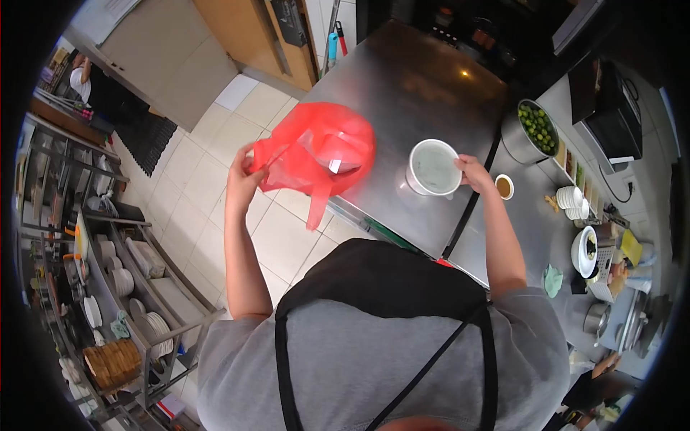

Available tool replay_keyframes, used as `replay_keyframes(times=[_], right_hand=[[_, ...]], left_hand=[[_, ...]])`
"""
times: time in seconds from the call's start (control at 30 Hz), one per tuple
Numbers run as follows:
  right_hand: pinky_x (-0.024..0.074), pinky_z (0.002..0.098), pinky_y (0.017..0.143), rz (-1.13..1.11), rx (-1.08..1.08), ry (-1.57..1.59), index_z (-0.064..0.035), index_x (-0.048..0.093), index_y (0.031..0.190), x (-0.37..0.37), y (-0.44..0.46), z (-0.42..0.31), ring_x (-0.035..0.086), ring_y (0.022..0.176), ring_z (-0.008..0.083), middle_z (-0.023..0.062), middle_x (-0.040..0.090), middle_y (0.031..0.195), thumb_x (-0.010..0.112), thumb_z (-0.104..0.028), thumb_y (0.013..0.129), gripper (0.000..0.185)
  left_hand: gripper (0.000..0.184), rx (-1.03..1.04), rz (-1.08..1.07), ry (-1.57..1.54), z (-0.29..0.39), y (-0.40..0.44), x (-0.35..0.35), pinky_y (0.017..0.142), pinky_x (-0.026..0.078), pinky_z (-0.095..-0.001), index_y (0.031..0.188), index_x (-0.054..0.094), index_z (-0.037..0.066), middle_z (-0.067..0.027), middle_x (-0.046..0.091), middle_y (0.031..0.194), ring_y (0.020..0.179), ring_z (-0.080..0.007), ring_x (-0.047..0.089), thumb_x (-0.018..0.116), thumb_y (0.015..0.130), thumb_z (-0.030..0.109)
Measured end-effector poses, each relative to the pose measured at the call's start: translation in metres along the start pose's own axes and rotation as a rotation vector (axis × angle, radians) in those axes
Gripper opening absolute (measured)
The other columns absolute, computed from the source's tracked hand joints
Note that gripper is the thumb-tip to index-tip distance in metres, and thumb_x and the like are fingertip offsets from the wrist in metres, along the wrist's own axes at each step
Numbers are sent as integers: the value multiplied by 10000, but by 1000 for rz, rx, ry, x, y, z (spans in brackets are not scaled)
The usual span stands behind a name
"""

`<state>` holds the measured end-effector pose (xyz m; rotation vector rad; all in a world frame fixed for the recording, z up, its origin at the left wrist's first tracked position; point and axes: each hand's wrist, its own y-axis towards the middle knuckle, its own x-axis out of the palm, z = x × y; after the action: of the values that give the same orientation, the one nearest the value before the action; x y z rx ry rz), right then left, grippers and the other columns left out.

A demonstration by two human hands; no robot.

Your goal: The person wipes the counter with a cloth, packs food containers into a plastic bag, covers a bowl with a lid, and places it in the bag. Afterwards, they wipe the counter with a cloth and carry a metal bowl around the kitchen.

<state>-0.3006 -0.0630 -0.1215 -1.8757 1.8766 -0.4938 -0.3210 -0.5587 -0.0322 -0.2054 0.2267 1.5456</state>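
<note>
My left hand [248, 172] pinches the edge of a red plastic bag [298, 147], which lies partly over the left edge of the steel counter [402, 79]. Something white shows inside the bag's opening. My right hand [474, 172] grips the right rim of a round white container [435, 167] with a pale, translucent top, at the counter's middle. Just right of that hand stands a small cup of brown sauce [504, 187].
A steel pot of green limes [537, 129] stands at the right, near stacked white bowls [570, 197] and a green cloth [553, 280]. Shelves with plates [154, 334] line the left. One person [80, 79] is at the far left; another person's hand [606, 364] shows lower right.
</note>
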Motion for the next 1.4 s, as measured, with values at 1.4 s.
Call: replay_keyframes(times=[1.4], right_hand=[[515, 318, 561, 86, -734, -298, 27, 533, 935, 175, 36, -170, 599, 680, 184, 122, 589, 796, 427, -128, 822, 220]], left_hand=[[393, 310, -228, 713, 28, -4, 210, 685, 453, -440, 1091, 458, -38, -225, 529, 1008, 849, -358, 552, 469, 774, 194]])
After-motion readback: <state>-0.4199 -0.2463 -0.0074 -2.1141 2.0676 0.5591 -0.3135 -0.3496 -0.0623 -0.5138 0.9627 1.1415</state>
